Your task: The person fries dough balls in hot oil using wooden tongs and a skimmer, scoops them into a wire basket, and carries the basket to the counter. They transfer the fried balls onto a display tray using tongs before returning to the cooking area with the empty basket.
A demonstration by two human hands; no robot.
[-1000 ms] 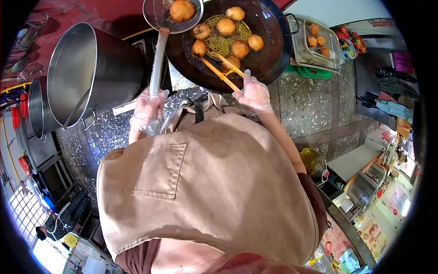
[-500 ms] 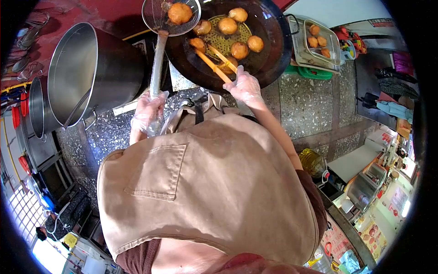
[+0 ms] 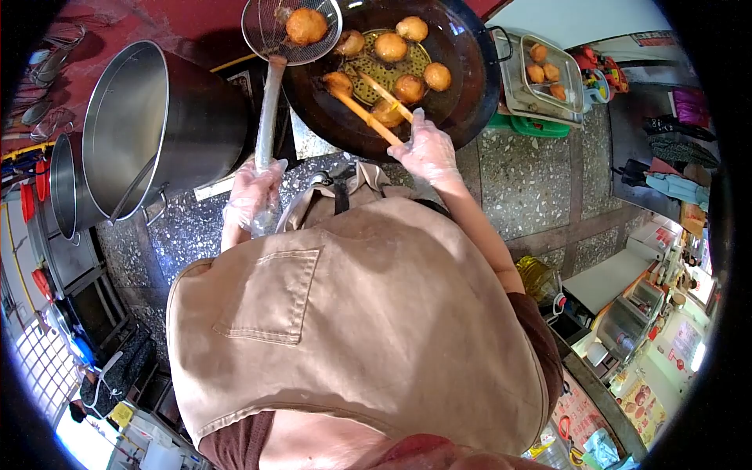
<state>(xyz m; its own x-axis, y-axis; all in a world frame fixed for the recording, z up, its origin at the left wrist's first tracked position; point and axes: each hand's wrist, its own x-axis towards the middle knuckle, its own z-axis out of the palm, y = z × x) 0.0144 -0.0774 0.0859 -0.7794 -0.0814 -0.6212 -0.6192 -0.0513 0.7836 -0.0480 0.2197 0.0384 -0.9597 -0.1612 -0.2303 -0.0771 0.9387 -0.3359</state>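
My left hand (image 3: 254,192), in a clear plastic glove, is wrapped round the handle of a wire-mesh strainer (image 3: 276,47). One browned ball (image 3: 306,27) lies in the strainer, beside the wok's left rim. My right hand (image 3: 429,150), also gloved, grips wooden tongs (image 3: 368,116) over the near part of the dark wok (image 3: 462,86). The tip of one arm meets a browned ball (image 3: 338,84) at the left of the wok; the other tip is apart from it. Several more balls (image 3: 390,47) sit in the oil around a perforated yellowish disc (image 3: 377,64).
A tall metal pot (image 3: 125,117) stands left of the wok, with a smaller pot (image 3: 66,184) beyond it. On the right is a clear tray (image 3: 576,86) with several balls. A bottle of yellow oil (image 3: 536,280) stands at the lower right. A person (image 3: 117,376) is at the lower left.
The tongs and my right hand have shifted slightly, and the tongs' arms are wider apart. Balls in the oil have drifted a little. The strainer has moved slightly left.
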